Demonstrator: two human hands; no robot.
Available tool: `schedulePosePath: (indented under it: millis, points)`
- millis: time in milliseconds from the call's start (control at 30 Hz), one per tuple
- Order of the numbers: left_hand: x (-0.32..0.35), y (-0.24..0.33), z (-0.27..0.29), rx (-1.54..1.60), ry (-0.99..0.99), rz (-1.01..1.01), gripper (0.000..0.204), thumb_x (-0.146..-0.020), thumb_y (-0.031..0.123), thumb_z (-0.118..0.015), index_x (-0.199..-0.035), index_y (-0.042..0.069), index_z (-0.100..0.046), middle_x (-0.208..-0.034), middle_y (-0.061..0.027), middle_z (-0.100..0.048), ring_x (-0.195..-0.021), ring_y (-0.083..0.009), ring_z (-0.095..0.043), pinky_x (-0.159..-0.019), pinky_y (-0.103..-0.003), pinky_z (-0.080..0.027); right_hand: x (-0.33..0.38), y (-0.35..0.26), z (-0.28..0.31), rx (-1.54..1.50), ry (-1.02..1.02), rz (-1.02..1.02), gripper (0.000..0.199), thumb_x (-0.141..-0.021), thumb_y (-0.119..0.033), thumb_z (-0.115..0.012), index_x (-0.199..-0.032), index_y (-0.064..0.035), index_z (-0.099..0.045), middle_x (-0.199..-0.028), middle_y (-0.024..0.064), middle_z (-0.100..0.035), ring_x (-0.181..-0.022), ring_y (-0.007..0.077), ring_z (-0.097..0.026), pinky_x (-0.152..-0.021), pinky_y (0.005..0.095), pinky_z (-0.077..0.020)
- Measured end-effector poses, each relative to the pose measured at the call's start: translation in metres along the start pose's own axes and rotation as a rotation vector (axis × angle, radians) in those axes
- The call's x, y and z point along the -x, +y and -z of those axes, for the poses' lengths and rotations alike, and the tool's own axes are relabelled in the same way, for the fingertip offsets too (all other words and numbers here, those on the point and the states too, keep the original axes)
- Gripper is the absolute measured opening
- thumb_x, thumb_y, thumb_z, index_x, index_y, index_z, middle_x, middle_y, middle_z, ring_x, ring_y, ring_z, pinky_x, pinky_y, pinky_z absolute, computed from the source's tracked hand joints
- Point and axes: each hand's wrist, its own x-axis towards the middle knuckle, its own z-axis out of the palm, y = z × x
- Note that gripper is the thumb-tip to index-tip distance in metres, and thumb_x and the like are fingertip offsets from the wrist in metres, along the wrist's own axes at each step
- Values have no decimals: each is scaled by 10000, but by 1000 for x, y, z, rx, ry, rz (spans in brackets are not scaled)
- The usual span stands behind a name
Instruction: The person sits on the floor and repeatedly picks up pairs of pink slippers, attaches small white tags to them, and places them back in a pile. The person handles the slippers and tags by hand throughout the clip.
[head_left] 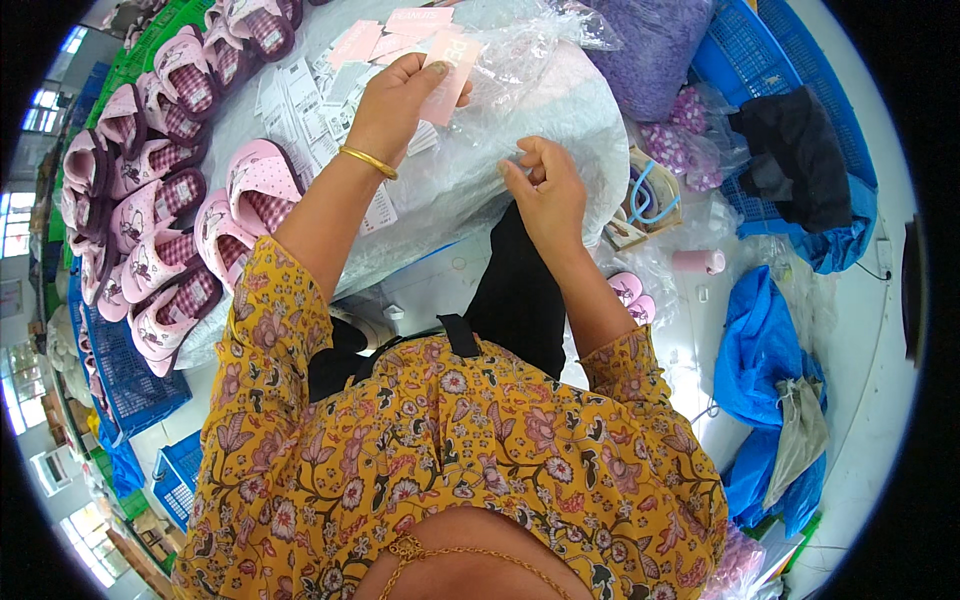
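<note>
A pink card (455, 78) with pale print is pinched between the thumb and fingers of my left hand (388, 108), held up over the far part of the table. My right hand (548, 195) hovers by the table's near right edge, fingers loosely bent and thumb apart, with nothing visible in it. Beneath and beyond my left hand lie several loose pink cards (358, 42) and white printed label sheets (290, 108). Clear plastic bags (515, 65) are heaped to the right of the cards. Pairs of pink slippers with checked linings (262, 185) stand in rows along the table's left side.
A pale plastic sheet covers the table (590, 120). Blue crates (740, 60) with a dark cloth (800, 150) stand at the far right, beside a large purple bag (650, 50). On the floor lie a pink roll (698, 262), a slipper pair (632, 297) and blue sheeting (755, 350).
</note>
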Motion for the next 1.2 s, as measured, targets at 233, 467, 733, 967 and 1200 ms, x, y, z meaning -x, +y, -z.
schedulePosePath:
  millis: [233, 467, 733, 967, 1200]
  points:
    - [-6, -14, -16, -78, -105, 20, 267, -986, 195, -555, -1134, -24, -594, -1008, -138, -702, -909, -189, -692, -822, -278, -528, -8, 11, -5, 143, -5, 165, 144, -813, -133, -730, -938, -86, -677, -879, 94, -637, -704, 266, -621, -628, 365, -500]
    - [-29, -56, -21, -214, -54, 57, 254, -960, 234, -552, -1013, 16, -672, -896, -61, -711, -759, -108, -624, -694, -270, -478, 1, 2, 6, 204, -294, 129, 66, -827, -56, -666, -859, -57, -608, -839, 122, -617, -796, 322, -623, -673, 383, -497]
    - [-35, -66, -21, -381, 32, 22, 320, -941, 304, -546, -1010, 21, -679, -860, -119, -704, -749, -213, -643, -703, -331, -487, 59, -58, 57, -13, -688, 86, 92, -824, -108, -675, -861, -75, -597, -836, 109, -612, -758, 315, -624, -656, 391, -494]
    - [-38, -64, -18, -175, -44, 52, 289, -961, 250, -546, -1031, -15, -639, -890, -122, -707, -795, -188, -668, -706, -298, -505, 70, -61, 70, -277, -681, 15, 59, -867, -91, -664, -880, -44, -631, -823, 49, -612, -754, 179, -597, -695, 294, -483]
    - [17, 1, 13, 472, -28, -117, 334, -987, 247, -523, -1176, -28, -531, -1059, -178, -658, -921, -235, -656, -815, -335, -529, 67, -47, 81, -402, -387, -323, 58, -905, -87, -654, -917, -39, -625, -813, -39, -575, -722, 35, -498, -669, 209, -430]
